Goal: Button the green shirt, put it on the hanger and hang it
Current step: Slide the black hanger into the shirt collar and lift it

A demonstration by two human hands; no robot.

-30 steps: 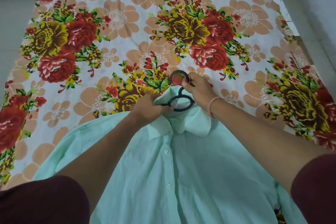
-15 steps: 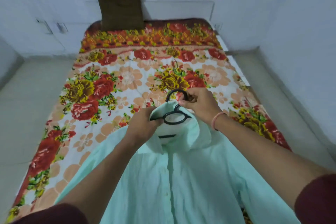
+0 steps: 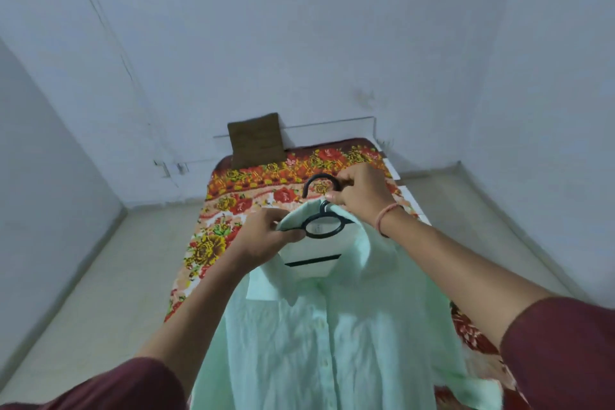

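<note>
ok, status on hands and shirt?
Both busy: left hand grips collar and hanger ring; right hand pinches its hook. Green shirt on hanger, held above bed, not hung. Nothing blocking; no rail in view.

At lower centre the shirt (image 3: 319, 326) hangs on the hanger (image 3: 321, 236), before the bed (image 3: 213, 243). The left grip (image 3: 263, 240) lies left of the hanger, the right grip (image 3: 362, 193) to its upper right. A cushion (image 3: 256, 140) stands at the bed's far end.

Shirt: green shirt (image 3: 316, 343), flat on the bed (image 3: 216, 243) a second ago, now hangs lifted from the hanger (image 3: 321, 228).
Hands: left hand (image 3: 266, 236) and right hand (image 3: 361, 195) raised with it.
View: tilted up toward the wall (image 3: 299, 43).
</note>
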